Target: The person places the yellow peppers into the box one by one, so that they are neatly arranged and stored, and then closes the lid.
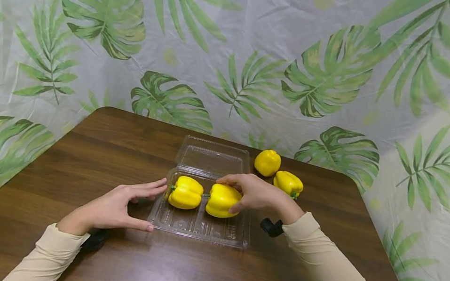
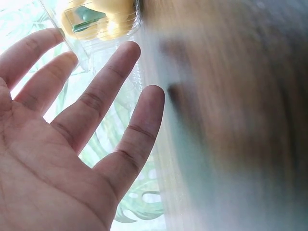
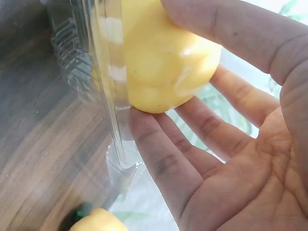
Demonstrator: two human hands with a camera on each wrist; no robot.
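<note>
A clear plastic clamshell container [image 1: 179,225] lies with its lid raised back on the far side. In its left half a yellow bell pepper [image 1: 186,193] lies on its side, green stem to the left. My right hand [image 1: 258,194] grips a second yellow bell pepper [image 1: 222,202] in the right half, thumb on the near side and fingers on the far side. The right wrist view shows those fingers curved round the pepper [image 3: 168,62], beside the container's rim. At the container's left edge, my left hand [image 1: 118,205] has its fingers spread, fingertips right at the rim.
Two more yellow bell peppers, one standing [image 1: 267,162] and one lying [image 1: 287,183], are on the brown wooden table [image 1: 113,145], right of the raised lid [image 1: 214,155]. A leaf-patterned curtain [image 1: 256,35] hangs behind the table's far edge.
</note>
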